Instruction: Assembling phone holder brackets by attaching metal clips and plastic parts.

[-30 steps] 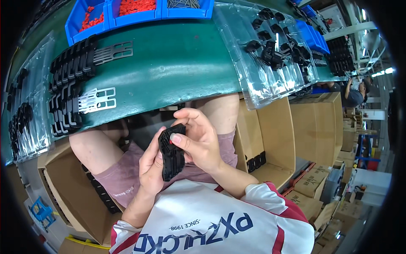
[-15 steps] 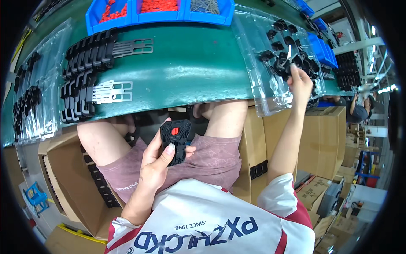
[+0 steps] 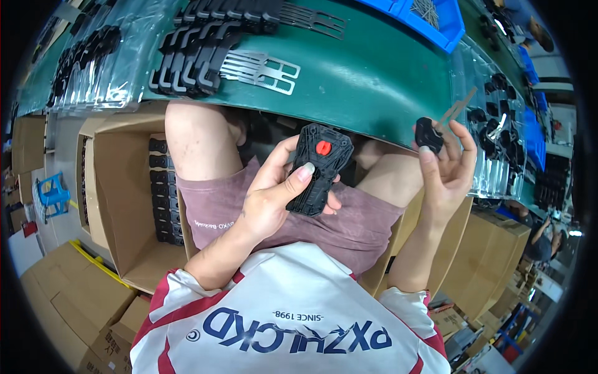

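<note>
Lying in the left hand (image 3: 274,190): the black case (image 3: 321,176) is resting there, up above the lap (image 3: 367,215), and its front is facing up.
Red bit (image 3: 323,148): it is sitting in the upper, wider end of the case.
Left hand: it is grasping the case, half curled. Its thumb is lying across the front and its fingers are going round the back, with fingertips peeking out on the other side.
Right hand (image 3: 450,163): it is hanging near the table edge, well apart from the case. Thumb and fingers are pinching, and the other fingers are bending loosely.
Small black part (image 3: 428,134): the right hand is holding it up.
Thin strip (image 3: 460,107): it is poking up just behind that part; I cannot tell if they are joining.
Green table (image 3: 374,71): it is stretching past the knees.
Black pieces (image 3: 193,62): they are lying in rows on the table's left, with metal prongs (image 3: 265,70) pointing right.
Blue bin (image 3: 450,36): it is holding thin pins (image 3: 425,12).
Cardboard box (image 3: 121,181): it is standing beside the left leg (image 3: 202,140).
</note>
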A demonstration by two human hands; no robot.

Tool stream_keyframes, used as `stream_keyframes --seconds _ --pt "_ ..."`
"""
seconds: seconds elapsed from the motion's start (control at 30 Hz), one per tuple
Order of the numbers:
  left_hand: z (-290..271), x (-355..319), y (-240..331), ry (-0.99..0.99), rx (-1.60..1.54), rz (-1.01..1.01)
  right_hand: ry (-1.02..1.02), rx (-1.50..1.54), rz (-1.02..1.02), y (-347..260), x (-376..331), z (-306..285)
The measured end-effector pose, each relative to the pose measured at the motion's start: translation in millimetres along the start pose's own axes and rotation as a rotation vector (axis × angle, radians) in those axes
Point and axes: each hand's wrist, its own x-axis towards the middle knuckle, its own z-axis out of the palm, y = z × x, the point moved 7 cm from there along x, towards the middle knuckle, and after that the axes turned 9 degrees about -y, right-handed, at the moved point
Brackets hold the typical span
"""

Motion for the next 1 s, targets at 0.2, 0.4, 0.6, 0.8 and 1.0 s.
stream_keyframes --seconds 0.2,0.4,0.6,0.8,1.0 --pt "-3 -4 0 -0.014 -0.016 -0.026 -0.154 0.166 -0.031 11 -7 24" --pt "-1 -5 3 -0.012 0.006 -0.009 -0.236 0.364 0.038 21 -9 36" --pt "1 -5 3 -0.075 -0.034 0.016 -0.393 0.733 0.137 27 -5 53" --pt "1 -8 0 -0.104 -0.094 -0.043 -0.553 0.528 0.275 30 -1 66" --pt "1 -8 4 -0.096 0.003 -0.028 -0.662 0.468 0.185 25 -1 77"
